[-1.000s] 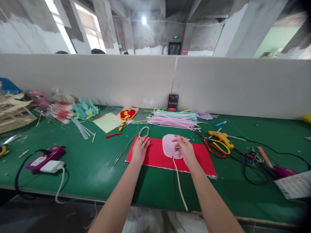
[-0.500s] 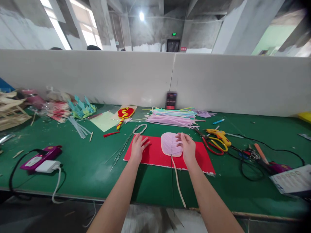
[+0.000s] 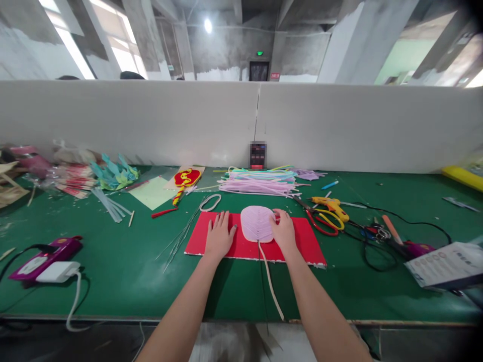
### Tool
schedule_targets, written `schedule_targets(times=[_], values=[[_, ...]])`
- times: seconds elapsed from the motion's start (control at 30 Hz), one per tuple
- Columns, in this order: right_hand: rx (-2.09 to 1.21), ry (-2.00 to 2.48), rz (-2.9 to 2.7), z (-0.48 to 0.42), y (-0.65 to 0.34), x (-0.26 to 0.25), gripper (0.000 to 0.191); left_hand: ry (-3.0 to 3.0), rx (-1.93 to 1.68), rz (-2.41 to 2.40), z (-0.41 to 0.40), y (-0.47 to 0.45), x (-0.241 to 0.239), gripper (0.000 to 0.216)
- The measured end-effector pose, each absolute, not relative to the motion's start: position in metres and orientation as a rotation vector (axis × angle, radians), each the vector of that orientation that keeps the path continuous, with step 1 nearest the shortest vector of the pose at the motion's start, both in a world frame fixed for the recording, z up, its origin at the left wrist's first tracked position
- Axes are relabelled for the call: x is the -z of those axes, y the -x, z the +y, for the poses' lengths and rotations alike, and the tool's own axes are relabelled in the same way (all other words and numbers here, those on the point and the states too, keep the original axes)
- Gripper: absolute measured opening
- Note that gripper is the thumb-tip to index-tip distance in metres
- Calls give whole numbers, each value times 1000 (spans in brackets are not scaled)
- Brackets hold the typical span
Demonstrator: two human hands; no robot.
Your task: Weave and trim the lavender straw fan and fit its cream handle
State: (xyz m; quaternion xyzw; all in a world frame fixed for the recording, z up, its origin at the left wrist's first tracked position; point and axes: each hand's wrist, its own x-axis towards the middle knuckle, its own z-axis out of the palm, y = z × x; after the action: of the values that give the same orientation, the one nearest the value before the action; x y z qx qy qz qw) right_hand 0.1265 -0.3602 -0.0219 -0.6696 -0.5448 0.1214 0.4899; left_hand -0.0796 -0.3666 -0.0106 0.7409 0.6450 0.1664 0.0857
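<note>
Left hand (image 3: pixel 220 236) lies flat, fingers spread, on red sheet (image 3: pixel 305 245), likely pinning it to the surface (image 3: pixel 113 271); right hand (image 3: pixel 284 232) curls over the edge of pink leaf (image 3: pixel 256 223), centred on the sheet, likely steadying it; pinch not discernible.

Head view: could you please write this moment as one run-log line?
left hand: flat on red sheet | right hand: at right edge of pink leaf shape | scissors: beside sheet

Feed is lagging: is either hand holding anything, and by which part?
Nothing looks gripped. The right hand rests its fingers on the pink leaf piece's right edge; the left hand lies flat on the red sheet.
</note>
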Motion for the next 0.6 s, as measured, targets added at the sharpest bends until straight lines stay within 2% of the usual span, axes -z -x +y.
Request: schedule_targets(times=[0.33,0.6], values=[[-274,1589,-1384,-353,-127,28,22,-2280,-338,2071,-372,75,14,53],[-271,1558,-1445,-347,-128,28,18,-2253,-281,2131,-379,71,13,59]])
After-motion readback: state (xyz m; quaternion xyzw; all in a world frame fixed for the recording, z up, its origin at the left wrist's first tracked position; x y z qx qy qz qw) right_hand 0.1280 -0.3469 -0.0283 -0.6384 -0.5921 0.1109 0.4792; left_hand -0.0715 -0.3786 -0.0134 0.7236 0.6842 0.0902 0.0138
